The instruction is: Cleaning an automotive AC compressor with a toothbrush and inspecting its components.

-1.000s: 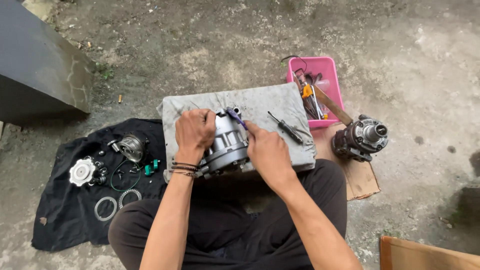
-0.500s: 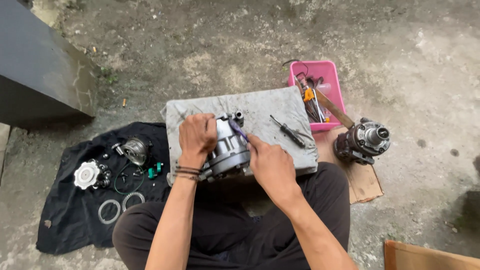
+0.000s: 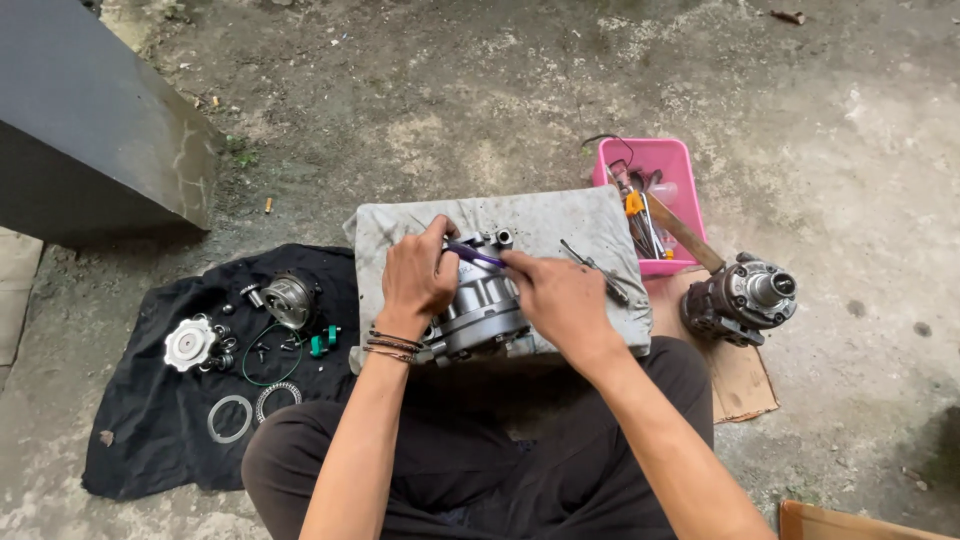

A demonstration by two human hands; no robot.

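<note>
A silver metal compressor body (image 3: 482,305) lies on a grey cloth-covered block (image 3: 560,225) in front of my knees. My left hand (image 3: 415,280) rests on top of its left side, fingers curled over it. My right hand (image 3: 560,298) grips a thin purple-handled tool (image 3: 472,253) whose tip reaches to the top of the housing beside my left fingers. A screwdriver (image 3: 597,270) lies on the cloth just right of my right hand.
A black cloth (image 3: 150,420) at left carries a white disc (image 3: 189,343), rings, a green O-ring and small parts. A pink tray (image 3: 655,165) of tools stands behind the block. Another compressor part (image 3: 740,298) sits on cardboard (image 3: 745,385) at right. A dark slab (image 3: 90,140) lies far left.
My right hand has slid slightly left along the housing with the purple tool. My left hand stays on the part; the view has shifted a little.
</note>
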